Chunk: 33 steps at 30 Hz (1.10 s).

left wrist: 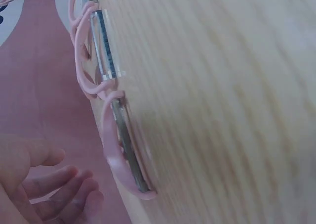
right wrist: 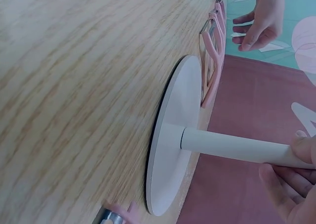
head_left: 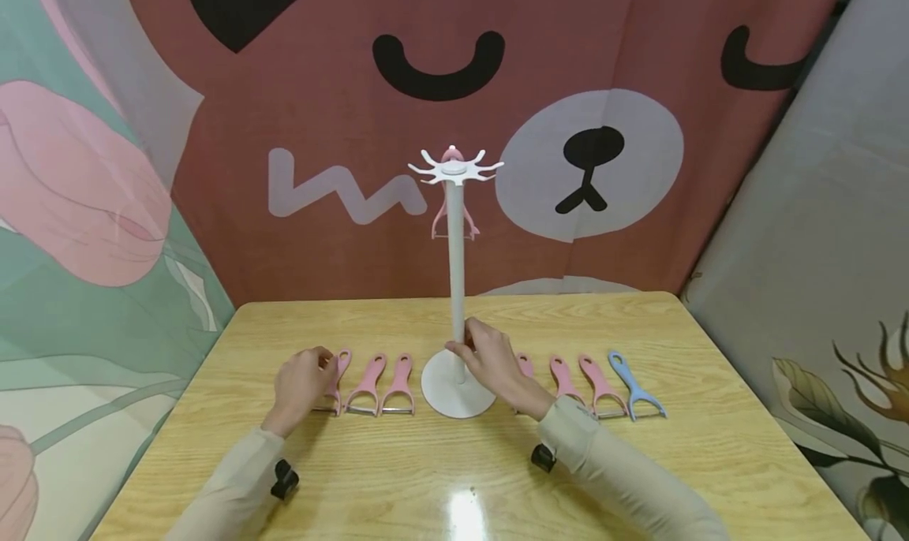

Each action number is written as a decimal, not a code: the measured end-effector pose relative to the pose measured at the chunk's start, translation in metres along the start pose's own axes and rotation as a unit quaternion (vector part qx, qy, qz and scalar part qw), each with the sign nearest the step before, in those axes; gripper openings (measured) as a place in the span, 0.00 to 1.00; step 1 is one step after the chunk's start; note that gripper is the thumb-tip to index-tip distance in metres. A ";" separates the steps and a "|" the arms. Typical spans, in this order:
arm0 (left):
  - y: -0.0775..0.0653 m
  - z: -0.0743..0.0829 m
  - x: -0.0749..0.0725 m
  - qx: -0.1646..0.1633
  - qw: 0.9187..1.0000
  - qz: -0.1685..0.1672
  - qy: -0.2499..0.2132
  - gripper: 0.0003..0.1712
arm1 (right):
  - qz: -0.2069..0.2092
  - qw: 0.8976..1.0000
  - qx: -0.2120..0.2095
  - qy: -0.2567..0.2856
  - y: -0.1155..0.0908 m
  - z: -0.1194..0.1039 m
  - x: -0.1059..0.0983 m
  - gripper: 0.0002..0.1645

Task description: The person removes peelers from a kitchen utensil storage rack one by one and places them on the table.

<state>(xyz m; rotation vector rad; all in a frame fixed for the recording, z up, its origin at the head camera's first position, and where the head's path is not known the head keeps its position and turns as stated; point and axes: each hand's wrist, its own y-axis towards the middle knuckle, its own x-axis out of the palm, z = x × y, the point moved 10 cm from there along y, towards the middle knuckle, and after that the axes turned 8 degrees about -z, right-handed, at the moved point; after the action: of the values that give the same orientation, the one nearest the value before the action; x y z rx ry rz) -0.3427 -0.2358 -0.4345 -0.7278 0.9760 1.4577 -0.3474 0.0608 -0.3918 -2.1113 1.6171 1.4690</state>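
Note:
A white stand (head_left: 456, 265) with a round base (head_left: 443, 395) and a ring of hooks (head_left: 454, 170) stands upright mid-table. My right hand (head_left: 495, 358) grips its pole low down, thumb and fingers around it in the right wrist view. A pink peeler (head_left: 472, 221) hangs from a hook at the back, partly behind the pole. Over the leftmost pink peeler (head_left: 344, 361) hovers my left hand (head_left: 304, 381), fingers loosely bent and holding nothing; in the left wrist view a gap separates them from the peeler (left wrist: 116, 159). Two more pink peelers (head_left: 367, 383) lie beside it.
Right of the stand lie three pink peelers (head_left: 596, 379), partly behind my right forearm, and a blue peeler (head_left: 628, 375) at the row's end. A printed curtain (head_left: 341, 265) hangs behind the wooden table's (head_left: 398, 478) far edge.

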 end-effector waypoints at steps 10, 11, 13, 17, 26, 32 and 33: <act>0.003 0.012 -0.005 0.029 0.999 0.014 -0.012 0.11 | 0.003 1.000 -0.009 0.012 0.000 -0.003 -0.001 0.09; 0.003 0.013 -0.005 0.031 0.999 0.016 -0.011 0.11 | 0.001 1.000 -0.008 0.012 0.000 -0.003 0.000 0.09; 0.003 0.015 -0.006 0.038 0.999 0.020 -0.010 0.11 | -0.002 1.000 -0.004 0.011 0.001 -0.003 0.000 0.09; 0.004 0.020 -0.008 0.054 0.998 0.031 -0.011 0.10 | -0.011 1.000 0.008 0.005 0.002 -0.001 0.003 0.08; 0.011 0.029 -0.010 0.051 0.998 0.034 -0.029 0.11 | -0.029 0.999 0.027 0.009 0.005 -0.001 0.005 0.06; 0.015 0.044 -0.018 0.081 0.994 0.060 -0.042 0.10 | -0.038 0.999 0.034 0.019 0.006 0.000 0.005 0.07; 0.015 0.047 -0.019 0.087 0.993 0.063 -0.045 0.10 | -0.040 0.998 0.034 0.021 0.006 0.000 0.005 0.07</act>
<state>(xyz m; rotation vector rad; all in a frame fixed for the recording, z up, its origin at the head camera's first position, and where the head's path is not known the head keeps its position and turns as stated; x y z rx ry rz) -0.3509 -0.2026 -0.3938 -0.4772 1.0805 1.4792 -0.3525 0.0548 -0.3928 -2.1567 1.5543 1.3346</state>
